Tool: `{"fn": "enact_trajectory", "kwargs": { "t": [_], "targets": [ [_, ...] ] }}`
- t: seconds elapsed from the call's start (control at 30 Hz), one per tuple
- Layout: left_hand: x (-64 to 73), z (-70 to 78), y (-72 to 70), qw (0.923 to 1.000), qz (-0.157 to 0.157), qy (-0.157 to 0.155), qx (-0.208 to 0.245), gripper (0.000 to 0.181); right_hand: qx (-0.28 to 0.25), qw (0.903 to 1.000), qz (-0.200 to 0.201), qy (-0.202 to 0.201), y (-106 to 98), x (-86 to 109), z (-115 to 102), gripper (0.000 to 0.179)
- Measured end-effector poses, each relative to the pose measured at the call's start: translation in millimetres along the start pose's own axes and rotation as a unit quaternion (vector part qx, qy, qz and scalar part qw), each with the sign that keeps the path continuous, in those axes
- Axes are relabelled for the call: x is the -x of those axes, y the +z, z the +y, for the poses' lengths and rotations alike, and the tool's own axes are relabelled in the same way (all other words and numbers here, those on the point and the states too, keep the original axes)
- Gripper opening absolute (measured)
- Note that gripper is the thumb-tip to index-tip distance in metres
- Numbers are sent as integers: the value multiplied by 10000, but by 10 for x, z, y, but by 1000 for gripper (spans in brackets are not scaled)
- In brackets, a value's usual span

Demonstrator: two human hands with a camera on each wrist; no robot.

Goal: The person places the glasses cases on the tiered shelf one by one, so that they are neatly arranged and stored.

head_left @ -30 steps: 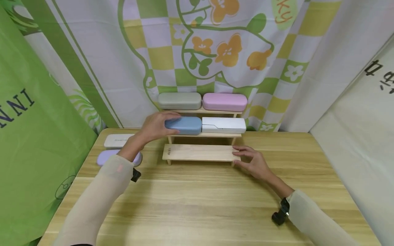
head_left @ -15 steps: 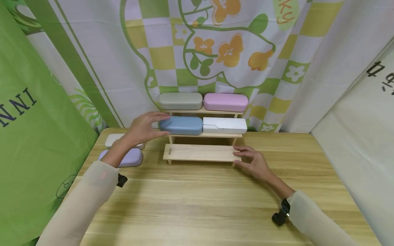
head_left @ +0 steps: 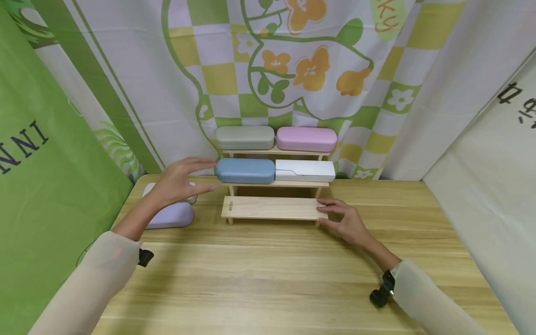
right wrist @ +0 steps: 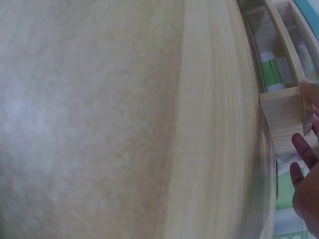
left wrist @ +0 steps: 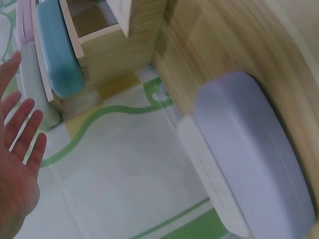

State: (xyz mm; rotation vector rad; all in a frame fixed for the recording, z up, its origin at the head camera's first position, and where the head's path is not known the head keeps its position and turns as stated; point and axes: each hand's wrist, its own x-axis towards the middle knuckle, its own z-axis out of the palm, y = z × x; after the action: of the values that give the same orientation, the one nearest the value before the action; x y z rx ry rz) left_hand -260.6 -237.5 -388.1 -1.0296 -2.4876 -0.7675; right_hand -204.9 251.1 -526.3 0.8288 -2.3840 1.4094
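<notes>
My left hand (head_left: pixel 176 182) has its fingers extended just left of the blue glasses case (head_left: pixel 245 170), with a small gap between them. That case lies on the middle step of a wooden stepped rack (head_left: pixel 272 207), end to end with a white glasses case (head_left: pixel 304 170). On the top step are a grey-green glasses case (head_left: pixel 244 137) and a pink one (head_left: pixel 307 138). My right hand (head_left: pixel 349 225) grips the right end of the bare lowest step, thumb at its front edge and fingers over the top. In the right wrist view, fingertips (right wrist: pixel 310 89) meet the step's corner.
A lilac glasses case (left wrist: pixel 249 149) and a flatter white case (left wrist: pixel 212 174) lie side by side at the table's left, partly behind my left forearm in the head view. The wooden table (head_left: pixel 268 279) backs onto a patterned curtain (head_left: pixel 234 70).
My left hand has let go of the blue case and drawn back to the left and slightly down. The right hand and the cases on the rack have stayed in place.
</notes>
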Motion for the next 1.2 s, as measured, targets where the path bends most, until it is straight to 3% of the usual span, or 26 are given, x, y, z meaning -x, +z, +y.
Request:
{"fn": "enact_trajectory", "kwargs": {
  "t": [0.33,0.47,0.63,0.77,0.9,1.2],
  "targets": [
    [292,-98,-159,9995,19,-296,-62,61,285,9995,-90,98,-12,1,-46,33],
    [440,-133,-222,9983,9,-478,-335,62,531,9984,-128,164,-34,-1,-63,35],
    [606,-203,-284,9982,69,-382,-465,64,759,9969,-121,142,-59,-2,-55,37],
    [723,-280,-325,9988,-45,-413,-252,67,922,9955,-130,187,-86,3,-45,38],
    [878,-385,-348,9965,-203,-802,-99,68,1011,9946,-94,192,-108,-2,-43,41],
    [1184,-629,-343,9885,-699,-1299,-342,73,1351,9908,72,20,-152,-21,-34,62]
  ]
}}
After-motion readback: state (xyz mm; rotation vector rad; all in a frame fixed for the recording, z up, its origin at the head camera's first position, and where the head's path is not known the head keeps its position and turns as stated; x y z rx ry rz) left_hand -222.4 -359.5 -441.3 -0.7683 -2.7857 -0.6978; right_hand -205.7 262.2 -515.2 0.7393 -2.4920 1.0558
